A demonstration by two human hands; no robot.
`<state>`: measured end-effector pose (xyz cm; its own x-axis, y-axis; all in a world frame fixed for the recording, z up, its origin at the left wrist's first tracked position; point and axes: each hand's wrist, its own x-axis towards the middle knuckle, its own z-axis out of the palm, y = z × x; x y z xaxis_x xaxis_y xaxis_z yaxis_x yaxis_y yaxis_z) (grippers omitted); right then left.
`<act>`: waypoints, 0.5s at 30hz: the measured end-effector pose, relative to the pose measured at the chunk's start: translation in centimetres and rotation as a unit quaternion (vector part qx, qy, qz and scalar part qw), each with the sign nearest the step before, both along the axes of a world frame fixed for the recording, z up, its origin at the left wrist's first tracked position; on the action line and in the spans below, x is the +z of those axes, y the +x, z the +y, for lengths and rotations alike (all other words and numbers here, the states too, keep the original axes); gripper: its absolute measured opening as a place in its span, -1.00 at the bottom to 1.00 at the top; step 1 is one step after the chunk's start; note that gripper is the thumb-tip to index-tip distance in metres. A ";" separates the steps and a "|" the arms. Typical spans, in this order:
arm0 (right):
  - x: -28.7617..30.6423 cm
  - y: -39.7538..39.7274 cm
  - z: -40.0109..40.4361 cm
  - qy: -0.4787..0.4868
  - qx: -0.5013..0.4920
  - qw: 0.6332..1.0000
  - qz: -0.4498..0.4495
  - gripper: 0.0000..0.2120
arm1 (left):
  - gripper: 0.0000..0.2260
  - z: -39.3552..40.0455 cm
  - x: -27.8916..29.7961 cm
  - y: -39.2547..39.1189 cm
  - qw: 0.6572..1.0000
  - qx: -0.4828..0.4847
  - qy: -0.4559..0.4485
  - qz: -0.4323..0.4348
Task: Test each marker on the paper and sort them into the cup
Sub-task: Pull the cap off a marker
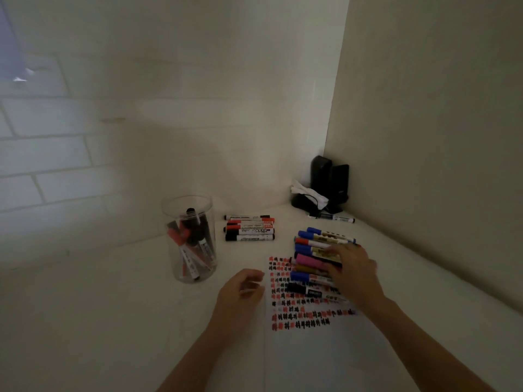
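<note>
The markers — light, stiff, smooth-barrelled (likely to roll) — are piled on the paper, touched by the right hand, its grip unclear, best pinched mid-barrel; the left hand hangs loosely curled, empty.

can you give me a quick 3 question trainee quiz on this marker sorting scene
1. True or false: the clear plastic cup already holds markers.
2. Which hand rests on the pile of mixed-colour markers? A) left hand B) right hand C) neither
3. Fill in: the paper carries rows of red and ____ test marks.

Key
1. True: red and black markers stand inside it.
2. B: the right hand lies on the pile; the left hand hovers beside the paper, holding nothing.
3. black
</note>
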<state>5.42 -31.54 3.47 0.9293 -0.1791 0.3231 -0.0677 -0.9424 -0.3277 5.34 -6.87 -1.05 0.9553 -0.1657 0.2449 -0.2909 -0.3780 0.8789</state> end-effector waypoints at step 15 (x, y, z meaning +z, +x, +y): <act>-2.6 2.5 3.0 0.049 0.146 0.988 -0.030 -0.87 | -0.63 -1.7 2.8 14.8 0.904 0.128 0.392 -0.112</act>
<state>7.88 -28.53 0.89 0.9257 0.0597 0.3735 0.2240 -0.8823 -0.4141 20.16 -8.56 1.78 0.9281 -0.1534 0.3392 -0.2432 -0.9396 0.2407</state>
